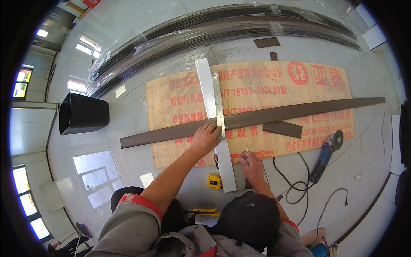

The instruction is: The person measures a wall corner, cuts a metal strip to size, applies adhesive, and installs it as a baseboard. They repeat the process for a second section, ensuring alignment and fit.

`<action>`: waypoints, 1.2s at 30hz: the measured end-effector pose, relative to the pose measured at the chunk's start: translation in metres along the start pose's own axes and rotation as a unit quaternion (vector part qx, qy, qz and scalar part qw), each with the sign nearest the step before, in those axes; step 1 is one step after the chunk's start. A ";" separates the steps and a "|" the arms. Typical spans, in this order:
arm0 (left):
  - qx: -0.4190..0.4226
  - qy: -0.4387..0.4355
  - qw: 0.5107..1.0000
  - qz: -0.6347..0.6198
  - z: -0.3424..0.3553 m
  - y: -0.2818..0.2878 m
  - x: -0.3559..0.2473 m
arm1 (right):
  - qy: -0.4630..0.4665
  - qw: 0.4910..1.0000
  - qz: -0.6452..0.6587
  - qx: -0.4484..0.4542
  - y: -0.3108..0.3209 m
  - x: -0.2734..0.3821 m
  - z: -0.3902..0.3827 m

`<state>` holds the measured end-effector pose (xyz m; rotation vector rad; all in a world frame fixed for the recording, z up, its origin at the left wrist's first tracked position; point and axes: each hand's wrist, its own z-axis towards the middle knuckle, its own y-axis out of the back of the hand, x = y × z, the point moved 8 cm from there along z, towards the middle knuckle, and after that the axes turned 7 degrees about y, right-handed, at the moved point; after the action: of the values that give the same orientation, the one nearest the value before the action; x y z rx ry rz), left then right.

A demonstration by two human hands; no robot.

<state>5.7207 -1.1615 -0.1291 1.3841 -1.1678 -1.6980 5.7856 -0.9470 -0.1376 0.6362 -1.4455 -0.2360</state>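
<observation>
As a long, smooth brown strip (295, 112) overshoots both side edges of the wood-grain board (173, 155), the left hand (204, 139) bears palm-down on a scuffed metal straightedge (218, 96), grip unclear; the right hand (253, 167) pinches a pencil-like stick (247, 150).

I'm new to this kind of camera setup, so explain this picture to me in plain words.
There is no machine arm here, just a person's two bare hands. The picture comes from a wide fisheye camera worn on the person's head, looking down, so straight edges look bent.

A wooden board with red printing lies on the floor. A long brown strip stretches across it. The left hand rests on a metal ruler laid across that strip. The right hand holds a thin, pencil-like stick.

Nearby are a yellow tape measure and a blue grinder; plastic-wrapped lengths lie beyond the board.
</observation>
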 end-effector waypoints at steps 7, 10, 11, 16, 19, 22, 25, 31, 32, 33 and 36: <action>-0.027 0.014 0.999 -0.016 -0.006 0.005 -0.002 | 0.095 0.990 -0.084 -0.055 0.008 0.007 0.032; -0.047 0.015 0.999 -0.017 -0.014 0.008 -0.003 | 0.262 0.930 -0.248 -0.067 0.009 0.048 0.075; -0.054 0.006 0.998 -0.018 -0.018 0.008 0.000 | 0.292 0.914 -0.279 -0.045 0.001 0.048 0.089; -0.051 -0.017 0.999 -0.008 -0.030 0.018 0.005 | 0.371 0.862 -0.344 0.040 -0.026 0.027 0.129; -0.053 -0.009 0.999 -0.003 -0.034 0.024 0.006 | 0.402 0.848 -0.343 0.045 -0.028 0.026 0.129; -0.049 0.001 0.999 -0.008 -0.039 0.024 0.005 | 0.418 0.847 -0.327 0.027 -0.026 0.030 0.127; -0.051 0.001 0.999 -0.005 -0.043 0.019 0.007 | 0.418 0.847 -0.329 0.022 -0.026 0.033 0.127; -0.043 -0.003 0.999 -0.018 -0.036 0.023 0.000 | 0.417 0.852 -0.317 0.026 -0.022 0.029 0.124; -0.045 -0.002 0.999 -0.016 -0.035 0.025 -0.001 | 0.414 0.854 -0.313 0.025 -0.021 0.031 0.125; -0.048 0.000 0.999 -0.014 -0.035 0.027 -0.001 | 0.412 0.857 -0.309 0.024 -0.020 0.032 0.126; -0.067 0.001 0.998 -0.022 -0.033 0.033 -0.002 | 0.402 0.865 -0.298 0.032 -0.016 0.033 0.131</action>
<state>5.7515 -1.1804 -0.0994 1.3387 -1.0091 -1.7711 5.6675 -1.0114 -0.1186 1.0742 -0.4226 -0.3489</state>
